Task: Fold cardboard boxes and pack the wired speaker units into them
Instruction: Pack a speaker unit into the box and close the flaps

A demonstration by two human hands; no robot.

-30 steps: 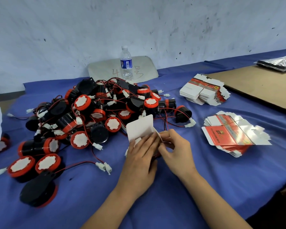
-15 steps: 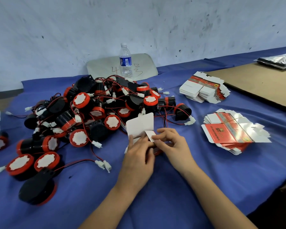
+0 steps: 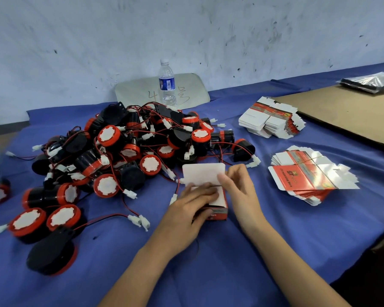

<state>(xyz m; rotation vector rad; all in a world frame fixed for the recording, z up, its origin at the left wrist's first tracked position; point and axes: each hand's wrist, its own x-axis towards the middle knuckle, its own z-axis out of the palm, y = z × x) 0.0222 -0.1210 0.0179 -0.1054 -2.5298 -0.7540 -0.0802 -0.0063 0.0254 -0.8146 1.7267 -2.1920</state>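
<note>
A blue-clothed table [image 3: 208,273] is noted, its left half taken up by a heap of black-and-red wired speaker units [image 3: 129,151], with a brown cardboard sheet [image 3: 346,114] at far right. Two stacks of flat box blanks are seen on the right, one far [image 3: 268,120] and one nearer [image 3: 304,178]. Just near of the heap, a small red-and-white box [image 3: 217,212] is pressed down under the flat-laid fingers of the left hand [image 3: 186,209], somewhat blurred, while its raised white lid flap [image 3: 203,173] is pinched at the right edge by the right hand [image 3: 239,189].
</note>
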